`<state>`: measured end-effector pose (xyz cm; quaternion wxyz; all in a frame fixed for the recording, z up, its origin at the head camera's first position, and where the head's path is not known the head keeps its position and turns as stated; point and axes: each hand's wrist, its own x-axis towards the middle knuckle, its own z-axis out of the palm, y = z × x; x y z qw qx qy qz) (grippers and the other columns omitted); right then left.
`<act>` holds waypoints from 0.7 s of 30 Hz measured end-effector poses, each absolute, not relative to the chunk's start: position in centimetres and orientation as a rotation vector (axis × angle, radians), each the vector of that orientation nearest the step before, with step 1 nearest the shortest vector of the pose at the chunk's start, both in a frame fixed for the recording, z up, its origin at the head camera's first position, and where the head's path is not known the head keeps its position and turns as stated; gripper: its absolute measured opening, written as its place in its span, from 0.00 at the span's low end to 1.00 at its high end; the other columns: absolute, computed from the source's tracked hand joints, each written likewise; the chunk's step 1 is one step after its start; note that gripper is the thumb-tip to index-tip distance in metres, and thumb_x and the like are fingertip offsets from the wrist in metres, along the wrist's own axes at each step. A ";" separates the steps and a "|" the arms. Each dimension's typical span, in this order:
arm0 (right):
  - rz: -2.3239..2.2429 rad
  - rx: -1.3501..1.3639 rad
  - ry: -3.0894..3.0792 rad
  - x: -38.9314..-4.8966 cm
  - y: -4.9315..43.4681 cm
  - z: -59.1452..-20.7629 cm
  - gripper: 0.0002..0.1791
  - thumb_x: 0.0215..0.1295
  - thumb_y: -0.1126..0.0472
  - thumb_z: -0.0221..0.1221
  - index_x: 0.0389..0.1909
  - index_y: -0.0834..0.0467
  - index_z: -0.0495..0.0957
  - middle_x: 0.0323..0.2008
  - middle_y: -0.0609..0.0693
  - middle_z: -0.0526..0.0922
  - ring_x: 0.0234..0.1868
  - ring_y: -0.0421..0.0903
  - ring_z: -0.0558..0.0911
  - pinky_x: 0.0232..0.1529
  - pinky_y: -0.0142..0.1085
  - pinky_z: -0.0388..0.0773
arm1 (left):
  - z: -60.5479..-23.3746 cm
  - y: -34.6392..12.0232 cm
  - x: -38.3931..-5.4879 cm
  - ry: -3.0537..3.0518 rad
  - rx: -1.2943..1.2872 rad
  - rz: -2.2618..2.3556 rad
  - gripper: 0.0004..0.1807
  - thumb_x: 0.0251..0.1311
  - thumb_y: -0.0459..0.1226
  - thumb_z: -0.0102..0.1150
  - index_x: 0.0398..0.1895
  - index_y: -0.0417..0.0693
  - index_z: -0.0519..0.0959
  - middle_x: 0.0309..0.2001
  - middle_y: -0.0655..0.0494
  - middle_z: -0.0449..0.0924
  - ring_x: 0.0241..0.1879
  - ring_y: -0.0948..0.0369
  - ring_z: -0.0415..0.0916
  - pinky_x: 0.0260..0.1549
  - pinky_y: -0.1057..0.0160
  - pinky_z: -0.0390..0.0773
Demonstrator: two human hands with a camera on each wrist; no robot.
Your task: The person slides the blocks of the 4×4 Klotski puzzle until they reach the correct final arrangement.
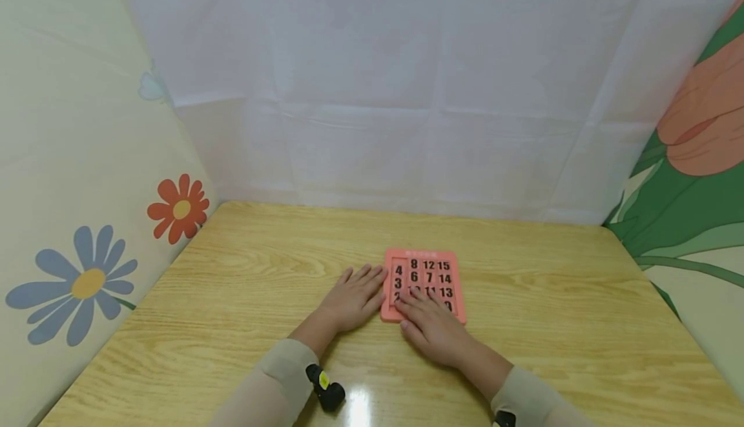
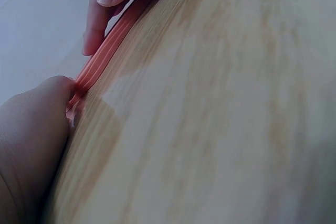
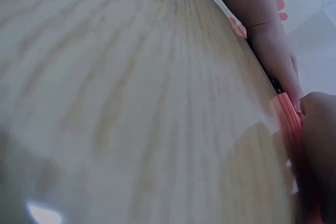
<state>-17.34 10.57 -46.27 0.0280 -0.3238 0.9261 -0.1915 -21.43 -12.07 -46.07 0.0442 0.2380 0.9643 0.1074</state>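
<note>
A pink sliding number puzzle (image 1: pixel 421 272) with black-numbered tiles lies flat on the wooden table. My left hand (image 1: pixel 353 301) is palm down at its left side, fingers extended, fingertips right at the frame. Over the lower rows is my right hand (image 1: pixel 433 330), its relaxed fingers resting on the tiles and covering some numbers. An unfilled strip of the tray shows above the 4 in the left column. In the left wrist view the puzzle's ridged edge (image 2: pixel 118 38) runs between both hands. The right wrist view has the puzzle's corner (image 3: pixel 286 111) beside my right hand (image 3: pixel 321 135).
The wooden table (image 1: pixel 261 246) spreads out on both sides of the puzzle. A white cloth (image 1: pixel 360 91) hangs at the back, with flower-patterned panels (image 1: pixel 75 156) at the sides. A black strapped device (image 1: pixel 327 388) sits at the left cuff.
</note>
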 end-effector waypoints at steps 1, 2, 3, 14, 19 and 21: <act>-0.592 -1.000 2.860 -17.4 10.6 -46.3 0.26 0.77 0.47 0.41 0.70 0.52 0.68 0.73 0.50 0.65 0.77 0.53 0.57 0.77 0.55 0.47 | -46.0 -12.1 -21.4 2.945 0.724 0.330 0.32 0.76 0.54 0.31 0.78 0.52 0.53 0.78 0.56 0.51 0.78 0.53 0.46 0.77 0.45 0.43; -0.594 -0.996 2.859 -17.4 10.5 -46.3 0.26 0.77 0.47 0.41 0.70 0.52 0.68 0.73 0.50 0.65 0.77 0.53 0.57 0.77 0.55 0.47 | -46.0 -12.1 -21.4 2.945 0.722 0.330 0.32 0.76 0.54 0.31 0.78 0.52 0.53 0.78 0.56 0.51 0.78 0.53 0.45 0.77 0.45 0.43; -0.593 -0.994 2.858 -17.4 10.5 -46.3 0.26 0.77 0.47 0.41 0.70 0.52 0.68 0.73 0.50 0.65 0.77 0.53 0.56 0.77 0.55 0.47 | -46.0 -12.1 -21.4 2.945 0.721 0.330 0.32 0.76 0.54 0.31 0.78 0.52 0.53 0.78 0.56 0.51 0.78 0.53 0.45 0.77 0.45 0.43; -0.571 -0.984 2.873 -17.8 10.4 -46.2 0.27 0.77 0.47 0.43 0.70 0.52 0.68 0.73 0.49 0.65 0.78 0.52 0.55 0.78 0.53 0.46 | -46.0 -12.0 -21.3 2.941 0.713 0.349 0.32 0.76 0.53 0.32 0.78 0.52 0.53 0.78 0.56 0.52 0.78 0.53 0.46 0.77 0.44 0.43; -0.578 -0.973 2.869 -18.0 10.3 -46.1 0.26 0.77 0.47 0.43 0.71 0.52 0.67 0.73 0.49 0.65 0.78 0.52 0.56 0.78 0.52 0.45 | -46.1 -12.1 -21.4 2.942 0.714 0.351 0.32 0.76 0.53 0.32 0.78 0.52 0.53 0.78 0.57 0.51 0.78 0.53 0.45 0.77 0.45 0.42; -0.577 -0.971 2.869 -18.1 10.3 -46.1 0.26 0.77 0.47 0.43 0.71 0.52 0.67 0.73 0.49 0.64 0.78 0.51 0.56 0.78 0.52 0.45 | -46.1 -12.1 -21.4 2.944 0.715 0.354 0.32 0.76 0.53 0.32 0.78 0.52 0.53 0.78 0.57 0.51 0.78 0.53 0.45 0.77 0.45 0.42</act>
